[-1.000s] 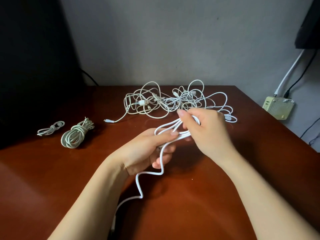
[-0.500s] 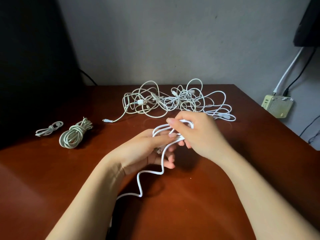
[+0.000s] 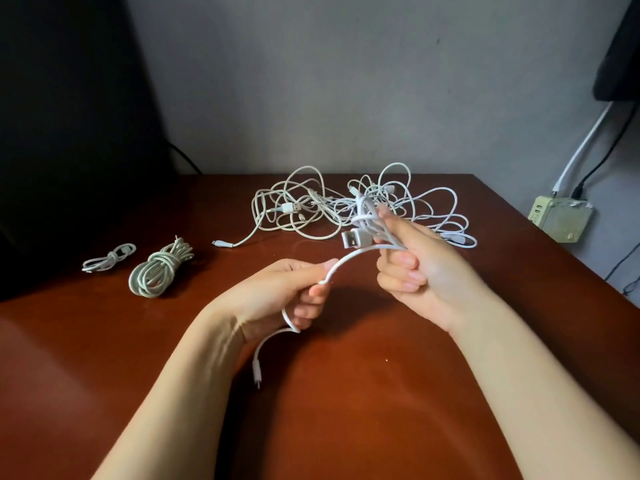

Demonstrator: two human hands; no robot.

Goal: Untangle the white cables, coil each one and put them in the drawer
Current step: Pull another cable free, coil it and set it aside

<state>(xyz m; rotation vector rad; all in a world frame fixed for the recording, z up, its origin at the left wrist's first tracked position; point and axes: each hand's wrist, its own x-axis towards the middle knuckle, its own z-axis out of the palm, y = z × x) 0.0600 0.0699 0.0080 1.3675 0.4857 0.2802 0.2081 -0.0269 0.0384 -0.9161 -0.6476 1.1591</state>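
Head view | your left hand (image 3: 287,292) pinches the cable (image 3: 346,258) tail, right hand (image 3: 426,271) clasps its loops beside the plug (image 3: 351,238), over the desk (image 3: 363,393) centre | tangle (image 3: 311,216) by far edge | likely light, limp, slick, springy: grip across all loops, not the plug.

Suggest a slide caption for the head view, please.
Left hand and right hand hold one white cable; a tangle lies behind.

held cable (image 3: 347,262): white
tangled cables (image 3: 349,206): white
large coil (image 3: 157,273): pale greenish-white
table (image 3: 346,393): reddish-brown
wall (image 3: 311,81): grey
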